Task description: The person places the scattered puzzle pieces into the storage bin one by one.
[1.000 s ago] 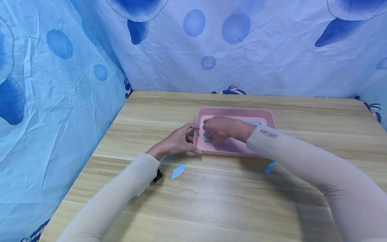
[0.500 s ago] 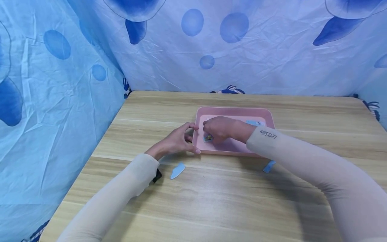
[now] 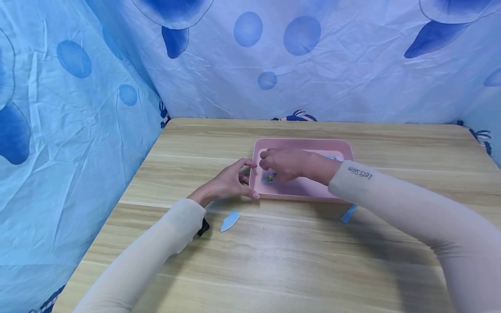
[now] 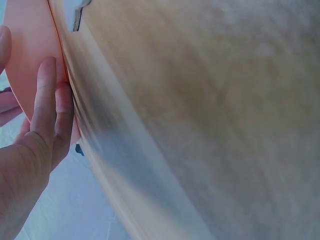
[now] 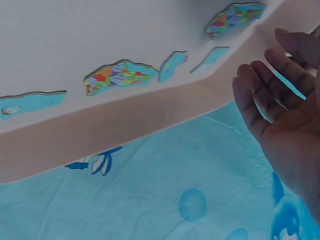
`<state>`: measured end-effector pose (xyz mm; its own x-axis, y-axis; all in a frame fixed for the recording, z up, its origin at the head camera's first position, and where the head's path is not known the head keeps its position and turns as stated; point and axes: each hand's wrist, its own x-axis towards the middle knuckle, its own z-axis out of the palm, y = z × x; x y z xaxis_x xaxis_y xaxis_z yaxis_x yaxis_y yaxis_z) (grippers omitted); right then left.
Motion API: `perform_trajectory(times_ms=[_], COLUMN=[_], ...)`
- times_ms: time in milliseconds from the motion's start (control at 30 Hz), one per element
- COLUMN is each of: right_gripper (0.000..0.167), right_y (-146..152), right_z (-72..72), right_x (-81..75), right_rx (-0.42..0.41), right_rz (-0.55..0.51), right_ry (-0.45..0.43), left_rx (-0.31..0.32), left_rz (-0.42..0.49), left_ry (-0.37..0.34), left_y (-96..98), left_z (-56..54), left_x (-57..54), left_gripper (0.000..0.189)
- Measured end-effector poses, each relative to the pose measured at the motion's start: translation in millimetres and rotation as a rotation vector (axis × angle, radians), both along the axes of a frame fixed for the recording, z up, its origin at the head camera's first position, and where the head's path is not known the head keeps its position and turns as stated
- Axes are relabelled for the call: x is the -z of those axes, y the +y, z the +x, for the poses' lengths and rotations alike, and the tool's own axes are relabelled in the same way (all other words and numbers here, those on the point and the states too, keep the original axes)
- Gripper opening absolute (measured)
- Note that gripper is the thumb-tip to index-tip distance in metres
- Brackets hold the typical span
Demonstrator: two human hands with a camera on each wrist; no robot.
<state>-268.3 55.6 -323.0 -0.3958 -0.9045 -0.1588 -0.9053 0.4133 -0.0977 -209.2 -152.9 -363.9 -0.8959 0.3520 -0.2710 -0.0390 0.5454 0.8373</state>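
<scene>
A pink rectangular tray (image 3: pixel 305 198) lies on the wooden table. My left hand (image 3: pixel 231 181) holds its left end, fingers and thumb spread around the corner; in the left wrist view, fingers (image 4: pixel 46 87) lie along the outer wall. My right hand (image 3: pixel 287 163) is over the tray's left half, and the right wrist view shows its fingers loosely bent with nothing seen between them. Jigsaw pieces with map-like prints lie inside: a multicoloured piece (image 5: pixel 120 76), a small blue piece (image 5: pixel 172 65) and others along the wall. Below the right hand shows another colourful piece (image 3: pixel 269 178).
Outside the tray, a pale blue piece (image 3: pixel 230 221) lies near the left forearm and another blue piece (image 3: pixel 348 214) by the tray's near right corner. A blue patterned curtain (image 3: pixel 250 65) hangs behind the table (image 3: pixel 274 261) and along its left side.
My right hand has risen slightly and its forearm has shifted to the right, covering more of the pieces at the tray's right. The left hand has stayed at the tray's end.
</scene>
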Motion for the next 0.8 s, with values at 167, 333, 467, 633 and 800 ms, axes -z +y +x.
perform_trajectory(times_ms=[167,333,467,633,800], right_gripper=[0.008,0.005,0.006,0.014,0.022], right_y=[7.1,19.1,27.3,36.3,49.0], right_z=[15.1,32.4,44.0,54.6,61.3], right_x=[-6.6,-8.5,-9.5,-11.0,-12.2], right_rx=[-0.078,-0.147,-0.159,-0.142,-0.115], right_rz=[-0.079,-0.150,-0.190,-0.185,-0.187], right_ry=[0.064,0.120,0.143,0.155,0.136], left_rx=[-0.001,-0.003,-0.006,-0.009,-0.018], left_rz=[-0.015,-0.020,-0.020,-0.028,-0.039], left_ry=[0.012,0.016,0.015,0.013,0.022], left_y=[-0.7,-1.0,-0.5,1.1,2.6], left_z=[0.2,0.2,0.3,0.6,1.1], left_x=[0.8,1.4,1.3,1.6,1.7], left_gripper=[0.086,0.089,0.090,0.090,0.090])
